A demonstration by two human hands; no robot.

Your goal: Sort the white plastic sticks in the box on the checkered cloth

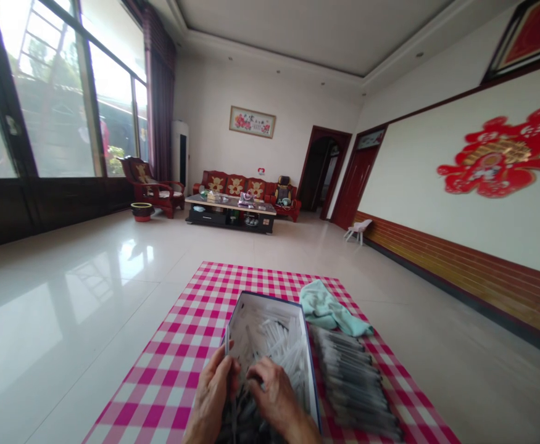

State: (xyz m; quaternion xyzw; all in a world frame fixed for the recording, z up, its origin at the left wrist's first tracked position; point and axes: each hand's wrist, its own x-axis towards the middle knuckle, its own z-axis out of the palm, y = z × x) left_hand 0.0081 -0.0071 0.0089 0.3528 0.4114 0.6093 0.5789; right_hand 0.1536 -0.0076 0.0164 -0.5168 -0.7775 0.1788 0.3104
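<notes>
Left hand [215, 377] holding tube [227, 339], box [270, 302], cloth [323, 306]

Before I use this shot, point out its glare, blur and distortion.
Head view: the windows are overexposed in places, with bright reflections on the glossy floor; head view: the row of slender pieces beside the box is smeared, its details hard to make out; head view: toward the right edge, the red wall decoration looks stretched, likely by a wide lens.

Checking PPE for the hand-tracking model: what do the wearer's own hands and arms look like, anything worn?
Left hand and right hand are both bare: no gloves. No sleeve, watch or bracelet shows up to the bottom edge of the picture. Too blurred to rule out a ring.
</notes>
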